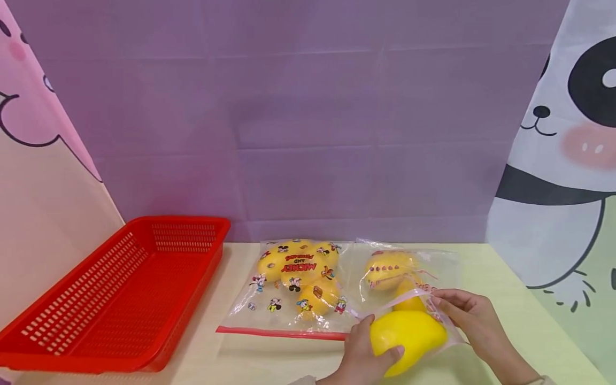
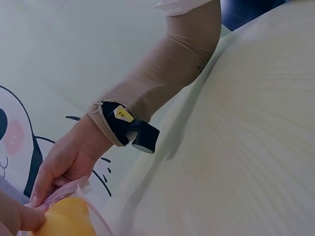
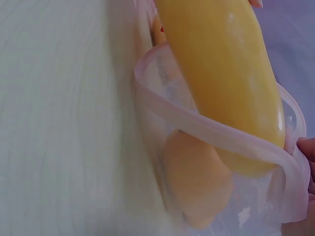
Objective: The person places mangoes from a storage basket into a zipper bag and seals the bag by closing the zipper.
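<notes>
My left hand (image 1: 358, 353) grips a large, smooth yellow mango (image 1: 409, 339), with the thumb on its near side. The mango is at the mouth of a clear zip bag (image 1: 445, 263); in the right wrist view its lower end reaches inside, past the pale rim (image 3: 211, 130). My right hand (image 1: 474, 318) pinches the bag's rim at the right side, and the mouth gapes around the mango. Deeper in the bag lie other yellow fruits (image 1: 390, 267), partly hidden by the mango and the printed plastic.
Left of this bag, a second clear bag (image 1: 240, 319) with cartoon prints and a red zip strip lies flat, holding several yellow fruits. A red plastic basket (image 1: 190, 291) stands at the left of the pale table (image 1: 250, 363). A purple cloth backdrop (image 1: 308, 133) rises behind.
</notes>
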`<state>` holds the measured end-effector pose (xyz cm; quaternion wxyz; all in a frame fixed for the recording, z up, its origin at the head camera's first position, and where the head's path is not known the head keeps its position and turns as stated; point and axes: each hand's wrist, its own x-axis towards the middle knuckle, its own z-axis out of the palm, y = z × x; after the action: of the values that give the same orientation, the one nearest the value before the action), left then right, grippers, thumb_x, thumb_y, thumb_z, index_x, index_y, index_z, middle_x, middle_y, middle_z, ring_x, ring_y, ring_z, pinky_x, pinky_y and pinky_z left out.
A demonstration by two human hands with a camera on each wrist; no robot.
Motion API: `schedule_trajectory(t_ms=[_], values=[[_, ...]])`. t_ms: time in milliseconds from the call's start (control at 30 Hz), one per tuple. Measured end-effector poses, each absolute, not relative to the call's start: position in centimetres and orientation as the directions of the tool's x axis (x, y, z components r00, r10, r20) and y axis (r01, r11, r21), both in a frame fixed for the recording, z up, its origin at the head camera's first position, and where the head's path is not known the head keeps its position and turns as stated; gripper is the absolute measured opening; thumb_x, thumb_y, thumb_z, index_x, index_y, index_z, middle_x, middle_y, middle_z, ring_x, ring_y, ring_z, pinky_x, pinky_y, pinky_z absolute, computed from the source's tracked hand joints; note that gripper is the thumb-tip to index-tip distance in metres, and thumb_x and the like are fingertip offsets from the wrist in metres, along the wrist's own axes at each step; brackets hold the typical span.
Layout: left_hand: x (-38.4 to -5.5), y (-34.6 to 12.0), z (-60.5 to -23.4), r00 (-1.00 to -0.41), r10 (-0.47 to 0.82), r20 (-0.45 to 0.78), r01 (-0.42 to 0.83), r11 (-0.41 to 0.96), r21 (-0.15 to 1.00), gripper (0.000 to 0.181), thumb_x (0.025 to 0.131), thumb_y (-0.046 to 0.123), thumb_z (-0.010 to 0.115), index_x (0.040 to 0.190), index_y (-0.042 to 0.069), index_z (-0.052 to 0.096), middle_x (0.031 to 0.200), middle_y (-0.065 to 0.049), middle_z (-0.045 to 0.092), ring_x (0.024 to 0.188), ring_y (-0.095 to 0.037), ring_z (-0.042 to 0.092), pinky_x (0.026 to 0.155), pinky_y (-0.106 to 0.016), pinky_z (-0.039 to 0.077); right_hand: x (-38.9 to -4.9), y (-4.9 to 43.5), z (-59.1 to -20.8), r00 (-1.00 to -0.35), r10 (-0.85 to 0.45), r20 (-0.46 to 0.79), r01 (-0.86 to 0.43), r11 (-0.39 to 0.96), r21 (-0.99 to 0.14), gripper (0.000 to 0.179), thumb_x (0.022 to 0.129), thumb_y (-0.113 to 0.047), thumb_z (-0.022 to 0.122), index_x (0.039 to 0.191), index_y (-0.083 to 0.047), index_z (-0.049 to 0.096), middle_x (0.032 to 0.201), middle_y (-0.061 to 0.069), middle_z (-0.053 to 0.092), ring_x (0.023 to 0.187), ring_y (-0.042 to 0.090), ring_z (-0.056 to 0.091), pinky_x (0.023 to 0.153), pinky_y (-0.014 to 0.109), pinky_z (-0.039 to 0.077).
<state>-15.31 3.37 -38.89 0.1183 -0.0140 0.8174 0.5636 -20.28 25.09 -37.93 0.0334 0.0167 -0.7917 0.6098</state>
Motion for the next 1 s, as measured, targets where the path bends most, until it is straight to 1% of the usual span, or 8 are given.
schedule_trajectory(t_ms=[100, 200, 300, 467, 600, 733, 867, 1000], values=[[-15.23, 3.47, -38.87, -0.957, 0.104, -0.272, -0.224, 0.338, 0.914, 0.075, 0.076, 0.028, 0.078, 0.137, 0.004, 0.04, 0.132, -0.021, 0.044, 0.11, -0.037, 0.045, 0.099, -0.063, 0.034, -20.24, 25.05, -37.94, -0.997, 0.014, 0.07, -0.065, 0.246, -0.967, 0.014, 0.09, -0.012, 0.064, 0.099, -0.006, 0.073, 0.082, -0.015, 0.071, 0.074, 0.002, 0.065, 0.067, 0.019, 0.055], [-15.16, 3.33, -38.77, -0.94, 0.108, -0.322, -0.275, 0.317, 0.908, 0.074, 0.077, 0.024, 0.078, 0.138, 0.004, 0.04, 0.134, -0.02, 0.044, 0.108, -0.034, 0.047, 0.099, -0.06, 0.036, -20.21, 25.03, -37.92, -0.998, 0.025, 0.063, -0.055, 0.244, -0.968, 0.013, 0.089, -0.012, 0.064, 0.098, -0.007, 0.073, 0.082, -0.016, 0.071, 0.074, 0.001, 0.065, 0.066, 0.019, 0.055], [-15.06, 3.07, -38.72, -0.939, 0.122, -0.321, -0.271, 0.311, 0.911, 0.072, 0.077, 0.022, 0.078, 0.136, 0.003, 0.043, 0.134, -0.019, 0.046, 0.108, -0.032, 0.049, 0.099, -0.058, 0.038, -20.19, 25.08, -37.91, -0.998, 0.043, 0.055, -0.043, 0.25, -0.967, 0.012, 0.089, -0.012, 0.065, 0.097, -0.008, 0.073, 0.081, -0.015, 0.07, 0.072, 0.002, 0.065, 0.065, 0.019, 0.055], [-14.9, 2.83, -38.91, -0.939, 0.134, -0.318, -0.266, 0.307, 0.914, 0.07, 0.076, 0.024, 0.079, 0.133, 0.0, 0.047, 0.127, -0.016, 0.054, 0.104, -0.027, 0.053, 0.096, -0.054, 0.043, -20.2, 25.23, -37.97, -0.997, 0.057, 0.043, -0.026, 0.259, -0.966, 0.011, 0.089, -0.013, 0.065, 0.095, -0.012, 0.074, 0.079, -0.015, 0.07, 0.071, 0.002, 0.064, 0.064, 0.018, 0.055], [-15.02, 2.91, -39.19, -0.944, 0.117, -0.308, -0.275, 0.238, 0.931, 0.065, 0.072, 0.024, 0.082, 0.127, 0.001, 0.054, 0.113, -0.007, 0.062, 0.094, -0.019, 0.057, 0.089, -0.045, 0.051, -20.22, 25.4, -38.08, -0.998, 0.052, 0.047, -0.033, 0.241, -0.97, 0.011, 0.089, -0.012, 0.065, 0.094, -0.014, 0.074, 0.08, -0.014, 0.07, 0.071, 0.002, 0.064, 0.065, 0.018, 0.055], [-15.24, 3.05, -39.38, -0.958, 0.094, -0.27, -0.252, 0.167, 0.953, 0.061, 0.069, 0.022, 0.084, 0.121, 0.001, 0.06, 0.105, -0.001, 0.064, 0.088, -0.014, 0.057, 0.085, -0.038, 0.054, -20.31, 25.52, -38.18, -0.998, 0.045, 0.046, -0.035, 0.209, -0.977, 0.012, 0.089, -0.011, 0.064, 0.093, -0.014, 0.074, 0.081, -0.014, 0.071, 0.071, 0.003, 0.065, 0.065, 0.018, 0.055], [-15.35, 3.16, -39.48, -0.966, 0.104, -0.236, -0.22, 0.15, 0.964, 0.059, 0.07, 0.021, 0.084, 0.12, 0.0, 0.061, 0.106, 0.0, 0.065, 0.089, -0.013, 0.057, 0.085, -0.036, 0.054, -20.37, 25.56, -38.23, -0.998, 0.039, 0.043, -0.035, 0.196, -0.98, 0.012, 0.089, -0.011, 0.064, 0.093, -0.015, 0.074, 0.081, -0.014, 0.071, 0.072, 0.003, 0.065, 0.065, 0.018, 0.055], [-15.49, 3.32, -39.49, -0.961, 0.144, -0.234, -0.218, 0.117, 0.969, 0.057, 0.072, 0.016, 0.082, 0.122, -0.002, 0.059, 0.11, -0.002, 0.065, 0.092, -0.014, 0.058, 0.086, -0.036, 0.053, -20.29, 25.67, -38.23, -0.998, 0.025, 0.058, -0.053, 0.173, -0.984, 0.013, 0.089, -0.009, 0.064, 0.092, -0.016, 0.074, 0.081, -0.012, 0.071, 0.071, 0.004, 0.067, 0.065, 0.019, 0.055]])
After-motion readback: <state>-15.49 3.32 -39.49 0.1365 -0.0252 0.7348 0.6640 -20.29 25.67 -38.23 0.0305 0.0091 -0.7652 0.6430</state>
